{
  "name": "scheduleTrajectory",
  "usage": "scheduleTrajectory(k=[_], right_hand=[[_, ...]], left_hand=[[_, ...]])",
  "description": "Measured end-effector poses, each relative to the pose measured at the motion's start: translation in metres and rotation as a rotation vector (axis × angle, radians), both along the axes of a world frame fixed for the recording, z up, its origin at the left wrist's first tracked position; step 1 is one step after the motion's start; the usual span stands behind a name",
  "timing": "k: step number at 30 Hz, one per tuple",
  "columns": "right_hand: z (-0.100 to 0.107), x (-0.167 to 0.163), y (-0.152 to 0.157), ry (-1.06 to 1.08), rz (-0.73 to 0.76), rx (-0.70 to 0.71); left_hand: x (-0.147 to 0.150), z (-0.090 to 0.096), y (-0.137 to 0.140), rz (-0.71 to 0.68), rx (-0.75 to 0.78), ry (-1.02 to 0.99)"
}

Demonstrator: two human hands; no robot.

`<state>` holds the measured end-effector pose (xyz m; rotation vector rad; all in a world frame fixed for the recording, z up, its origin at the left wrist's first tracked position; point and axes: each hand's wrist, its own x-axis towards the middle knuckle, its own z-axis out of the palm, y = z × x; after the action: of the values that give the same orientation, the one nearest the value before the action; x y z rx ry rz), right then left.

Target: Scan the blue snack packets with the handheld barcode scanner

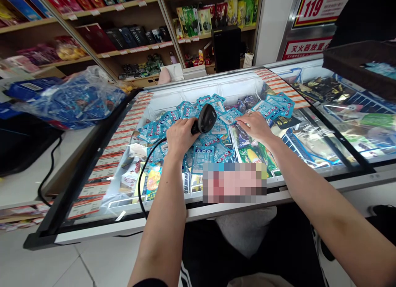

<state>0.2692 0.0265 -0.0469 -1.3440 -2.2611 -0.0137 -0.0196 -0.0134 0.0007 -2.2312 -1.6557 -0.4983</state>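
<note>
My left hand (181, 135) is closed round the handle of a black barcode scanner (207, 118), whose head points right over the freezer's glass top. Its cord loops down past my left forearm. Between the fingertips of my right hand (255, 125) is the edge of a blue packet (230, 116) with a white label on it. Many similar blue packets (202, 158) lie spread over the glass around and under the scanner. Just beyond my right hand, a fanned group of blue packets (278, 105) lies toward the right.
The chest freezer (198, 212) holds bagged frozen goods in wire baskets. On the left counter sits a clear plastic bag (83, 98) full of blue packets. A dark brown box (361, 66) stands at the right. Stocked shelves (133, 45) line the back.
</note>
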Motion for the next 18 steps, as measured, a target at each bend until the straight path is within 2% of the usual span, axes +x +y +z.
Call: scheduleTrajectory(k=[4, 7, 13, 18], right_hand=[[-0.0012, -0.0038, 0.0004, -0.007, -0.013, 0.050], [-0.0002, -0.0033, 0.0011, -0.050, 0.018, 0.007], [0.0024, -0.0036, 0.0001, 0.012, -0.107, 0.016], [-0.0047, -0.0006, 0.0043, -0.049, -0.098, -0.049]], left_hand=[[0.0007, 0.0001, -0.0003, 0.002, 0.007, 0.011], [0.0006, -0.0001, 0.0000, 0.002, 0.011, 0.016], [0.0008, -0.0003, 0.0003, -0.009, 0.007, 0.010], [0.0027, 0.0008, -0.0012, -0.033, -0.017, 0.003]])
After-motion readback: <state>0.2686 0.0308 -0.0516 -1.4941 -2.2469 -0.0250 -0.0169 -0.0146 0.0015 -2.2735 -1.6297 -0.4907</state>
